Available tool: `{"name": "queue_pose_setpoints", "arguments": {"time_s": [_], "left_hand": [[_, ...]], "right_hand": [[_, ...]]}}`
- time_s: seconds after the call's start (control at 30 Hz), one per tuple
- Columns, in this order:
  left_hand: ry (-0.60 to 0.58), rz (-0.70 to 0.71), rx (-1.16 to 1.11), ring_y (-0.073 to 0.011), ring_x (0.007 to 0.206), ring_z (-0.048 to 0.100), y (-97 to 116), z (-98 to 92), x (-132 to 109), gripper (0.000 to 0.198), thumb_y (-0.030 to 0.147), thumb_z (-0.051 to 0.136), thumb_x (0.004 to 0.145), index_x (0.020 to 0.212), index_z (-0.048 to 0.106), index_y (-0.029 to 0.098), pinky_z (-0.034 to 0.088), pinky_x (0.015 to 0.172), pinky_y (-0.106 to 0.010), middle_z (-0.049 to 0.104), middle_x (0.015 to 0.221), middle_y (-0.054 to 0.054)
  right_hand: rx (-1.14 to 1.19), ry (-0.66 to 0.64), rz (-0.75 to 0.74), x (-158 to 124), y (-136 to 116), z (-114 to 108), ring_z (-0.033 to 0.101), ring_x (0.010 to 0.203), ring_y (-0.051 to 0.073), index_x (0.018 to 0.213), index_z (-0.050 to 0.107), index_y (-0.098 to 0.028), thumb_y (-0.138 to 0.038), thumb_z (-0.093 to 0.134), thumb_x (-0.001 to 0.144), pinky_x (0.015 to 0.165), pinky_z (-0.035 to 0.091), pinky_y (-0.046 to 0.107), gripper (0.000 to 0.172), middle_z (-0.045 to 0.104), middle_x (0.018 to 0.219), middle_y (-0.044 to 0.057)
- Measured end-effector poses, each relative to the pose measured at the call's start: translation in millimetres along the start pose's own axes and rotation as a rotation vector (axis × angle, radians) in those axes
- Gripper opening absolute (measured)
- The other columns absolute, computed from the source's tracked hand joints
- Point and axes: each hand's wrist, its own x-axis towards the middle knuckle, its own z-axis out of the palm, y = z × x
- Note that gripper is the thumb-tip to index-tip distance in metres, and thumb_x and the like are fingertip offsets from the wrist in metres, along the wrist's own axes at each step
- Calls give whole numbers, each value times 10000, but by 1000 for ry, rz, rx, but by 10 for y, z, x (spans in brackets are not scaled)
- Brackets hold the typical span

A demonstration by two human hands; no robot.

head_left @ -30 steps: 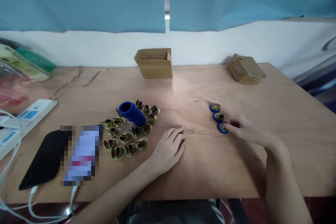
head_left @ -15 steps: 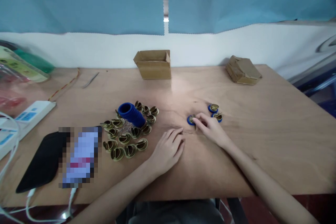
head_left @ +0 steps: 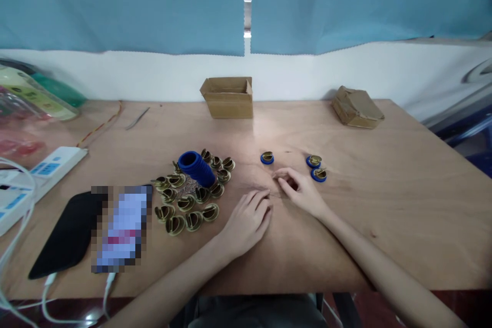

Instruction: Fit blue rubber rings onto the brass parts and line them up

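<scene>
At frame centre, one blue-ringed brass cap [head_left: 267, 157] lies alone on the counter [head_left: 384, 205]; right hand [head_left: 298, 189] just below it, fingers loosely curled, empty; left hand [head_left: 246, 220] flat, open; brass caps [head_left: 188, 200] left of it.

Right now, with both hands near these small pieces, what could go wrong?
The right hand lies between one blue-ringed piece and two others; a careless sweep may scatter them. The left hand rests beside the loose brass pieces; a nudge could push them against the phone.
</scene>
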Motion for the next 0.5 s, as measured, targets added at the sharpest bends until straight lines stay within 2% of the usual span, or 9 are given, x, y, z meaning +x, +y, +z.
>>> {"name": "queue_pose_setpoints", "arguments": {"time_s": [0.17,0.37,0.5], "left_hand": [[13,9,6,-279,1167,607,5,1,0,149,153,513,965,1064,622,178,533,957,-446,662,1262,-115],[0,15,1,-272,1151,607,-1,-5,-5,139,144,518,962,1044,626,176,528,952,-429,672,1228,-101],[12,25,-13,-265,1125,616,-15,11,-10,124,151,522,966,1029,626,175,530,943,-419,685,1192,-89]], "right_hand": [[-146,39,-208,49,-26,55,636,996,252,1026,632,-213,-206,487,980,910,494,421,152,699,1031,94],[-352,66,-244,292,72,199,615,988,272,1000,603,-208,-136,473,945,900,476,417,158,684,1016,107],[-402,47,-272,471,78,364,613,985,295,1036,603,-174,-104,483,912,917,468,439,186,686,1027,145]]}}
